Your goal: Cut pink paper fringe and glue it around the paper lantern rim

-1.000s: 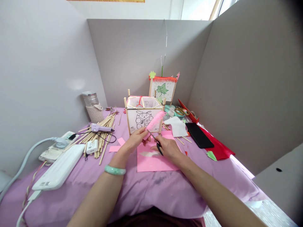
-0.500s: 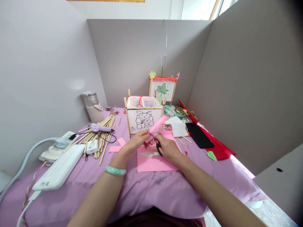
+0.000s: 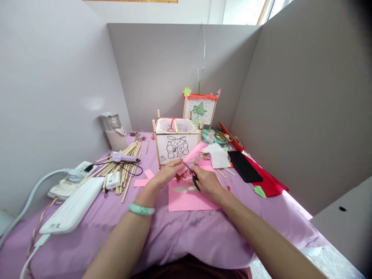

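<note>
left hand (image 3: 166,174) pinches a folded pink paper strip (image 3: 194,152); right hand (image 3: 207,182) grips small black-handled scissors (image 3: 193,177). short, even snips probably work best.

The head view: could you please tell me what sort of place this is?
Probably a partitioned craft workstation: grey partition walls enclose a purple-covered table with a paper lantern and a pile of wooden sticks. The left hand holds a pink paper strip, the right hand scissors.

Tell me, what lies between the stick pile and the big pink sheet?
Two small pink paper scraps lie there on the purple cloth, as the head view shows.
</note>
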The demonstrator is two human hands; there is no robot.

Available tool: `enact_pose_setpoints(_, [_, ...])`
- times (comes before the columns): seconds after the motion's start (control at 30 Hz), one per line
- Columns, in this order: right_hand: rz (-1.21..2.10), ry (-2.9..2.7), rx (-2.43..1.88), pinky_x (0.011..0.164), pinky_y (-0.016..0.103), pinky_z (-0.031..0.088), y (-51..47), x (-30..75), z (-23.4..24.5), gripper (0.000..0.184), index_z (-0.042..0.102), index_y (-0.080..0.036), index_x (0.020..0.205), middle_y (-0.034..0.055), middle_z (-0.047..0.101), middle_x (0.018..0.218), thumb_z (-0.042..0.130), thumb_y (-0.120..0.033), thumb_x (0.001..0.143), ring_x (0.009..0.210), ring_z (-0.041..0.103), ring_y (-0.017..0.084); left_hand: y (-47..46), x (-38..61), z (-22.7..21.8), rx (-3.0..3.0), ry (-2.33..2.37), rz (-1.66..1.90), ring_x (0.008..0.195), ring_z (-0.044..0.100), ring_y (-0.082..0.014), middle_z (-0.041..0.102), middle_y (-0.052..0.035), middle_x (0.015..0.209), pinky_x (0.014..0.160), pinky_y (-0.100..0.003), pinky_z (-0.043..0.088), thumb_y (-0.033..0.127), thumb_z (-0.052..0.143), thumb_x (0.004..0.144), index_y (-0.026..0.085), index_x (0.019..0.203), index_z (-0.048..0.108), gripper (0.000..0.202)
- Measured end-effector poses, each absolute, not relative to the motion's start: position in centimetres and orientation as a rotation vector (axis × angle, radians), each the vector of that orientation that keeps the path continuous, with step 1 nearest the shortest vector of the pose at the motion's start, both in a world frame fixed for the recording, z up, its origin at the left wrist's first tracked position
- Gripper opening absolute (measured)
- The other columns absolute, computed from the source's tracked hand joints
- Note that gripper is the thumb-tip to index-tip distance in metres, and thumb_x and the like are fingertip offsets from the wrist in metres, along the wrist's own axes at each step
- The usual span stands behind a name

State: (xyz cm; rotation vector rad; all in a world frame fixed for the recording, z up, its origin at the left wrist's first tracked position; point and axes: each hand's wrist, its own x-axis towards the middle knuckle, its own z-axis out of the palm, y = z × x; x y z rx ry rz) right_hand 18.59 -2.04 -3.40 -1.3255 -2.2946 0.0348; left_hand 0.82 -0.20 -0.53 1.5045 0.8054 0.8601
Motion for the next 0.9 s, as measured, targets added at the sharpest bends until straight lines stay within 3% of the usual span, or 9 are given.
enact_pose_setpoints(0.9, [0.065,-2.330,-1.272,0.061,0.024,0.033,-1.92,18.79,-3.87,0.030,0.051,-0.019,0.100,0.0037,0.063,0.088,0.057,-0.043,0.083,0.074,0.058,0.016,0.12,0.72,-0.58,1.467,0.837,1.001,0.055,0.053,-0.0107,0.059,-0.0018,0.065,0.050,-0.023,0.040,0.037,0.052,0.082,0.014,0.078,0.055,0.023])
